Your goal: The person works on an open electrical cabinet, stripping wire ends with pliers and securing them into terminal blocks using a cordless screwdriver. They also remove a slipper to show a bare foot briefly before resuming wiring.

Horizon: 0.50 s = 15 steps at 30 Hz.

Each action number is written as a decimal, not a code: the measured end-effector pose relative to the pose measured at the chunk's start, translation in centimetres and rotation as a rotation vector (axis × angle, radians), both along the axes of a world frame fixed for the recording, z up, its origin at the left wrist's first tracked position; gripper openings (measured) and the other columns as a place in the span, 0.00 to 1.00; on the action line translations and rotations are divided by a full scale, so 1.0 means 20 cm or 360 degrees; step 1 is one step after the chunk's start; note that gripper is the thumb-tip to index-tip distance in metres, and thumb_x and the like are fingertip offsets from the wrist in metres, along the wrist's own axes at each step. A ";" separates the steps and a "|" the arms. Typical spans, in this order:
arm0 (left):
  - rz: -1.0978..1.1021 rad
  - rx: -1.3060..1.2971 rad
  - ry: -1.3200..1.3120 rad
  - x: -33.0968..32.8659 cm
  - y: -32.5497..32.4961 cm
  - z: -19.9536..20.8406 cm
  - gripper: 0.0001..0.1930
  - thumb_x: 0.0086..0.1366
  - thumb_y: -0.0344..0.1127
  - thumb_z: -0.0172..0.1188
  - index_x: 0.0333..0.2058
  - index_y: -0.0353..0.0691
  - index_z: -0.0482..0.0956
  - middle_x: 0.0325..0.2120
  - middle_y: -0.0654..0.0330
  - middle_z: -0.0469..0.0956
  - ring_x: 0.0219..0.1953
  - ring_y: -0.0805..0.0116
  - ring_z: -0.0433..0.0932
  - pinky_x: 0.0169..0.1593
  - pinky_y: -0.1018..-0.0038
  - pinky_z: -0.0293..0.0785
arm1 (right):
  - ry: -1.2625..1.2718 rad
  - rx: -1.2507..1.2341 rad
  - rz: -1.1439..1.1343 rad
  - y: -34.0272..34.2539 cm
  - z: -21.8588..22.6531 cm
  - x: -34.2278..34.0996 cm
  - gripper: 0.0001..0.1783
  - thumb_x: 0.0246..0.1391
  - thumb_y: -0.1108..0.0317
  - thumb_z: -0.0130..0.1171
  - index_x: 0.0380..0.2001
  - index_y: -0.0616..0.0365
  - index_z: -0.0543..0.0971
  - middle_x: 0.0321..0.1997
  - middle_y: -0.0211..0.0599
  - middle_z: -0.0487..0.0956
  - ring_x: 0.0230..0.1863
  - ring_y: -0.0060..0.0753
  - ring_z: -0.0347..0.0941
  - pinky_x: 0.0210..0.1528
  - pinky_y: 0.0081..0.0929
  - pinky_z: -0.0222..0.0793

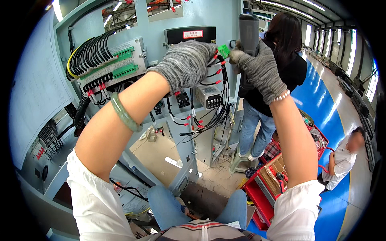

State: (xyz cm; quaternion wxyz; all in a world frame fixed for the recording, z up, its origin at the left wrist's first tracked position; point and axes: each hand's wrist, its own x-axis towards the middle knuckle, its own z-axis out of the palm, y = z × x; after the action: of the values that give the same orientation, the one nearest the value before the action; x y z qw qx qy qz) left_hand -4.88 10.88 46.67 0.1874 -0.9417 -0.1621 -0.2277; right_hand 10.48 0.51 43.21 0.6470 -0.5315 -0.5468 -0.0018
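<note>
1. The person is working on the wires of a grey metal cabinet (189, 16), up high, with both arms raised.
2. The left hand (185, 64), in a grey knit glove, is closing around a small green plug block (223, 50) and the black wires with red tips (219, 66) hanging just under the block.
3. The right hand (257, 66), gloved too, is gripping a grey power screwdriver (249, 30) just right of the green block, with the tool standing upright.
4. It looks like a wire is being fastened into the green block.
5. The next move is probably calling for a steady left hand, so the tool tip can meet the small screw.
6. Both elbows are bending, and the wrists are tipping in toward the green block.
7. Another person (281, 68) is standing right of the green block, behind the tool.
</note>
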 end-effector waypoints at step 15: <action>-0.0445 -0.0929 -0.0477 0.01 0.06 -0.02 0.24 0.44 0.34 0.72 0.40 0.39 0.72 0.33 0.61 0.77 0.37 0.74 0.75 0.46 0.73 0.73 | 0.0030 -0.0018 0.0281 0.03 -0.01 0.02 0.23 0.44 0.62 0.66 0.38 0.67 0.71 0.27 0.40 0.79 0.21 0.23 0.75 0.22 0.19 0.73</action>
State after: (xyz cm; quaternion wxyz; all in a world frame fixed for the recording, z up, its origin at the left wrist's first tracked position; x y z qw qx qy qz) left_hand -4.72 12.03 46.19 -0.1483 -0.9248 -0.1156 -0.3307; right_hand 10.93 1.04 42.98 0.6465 -0.4849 -0.5855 0.0634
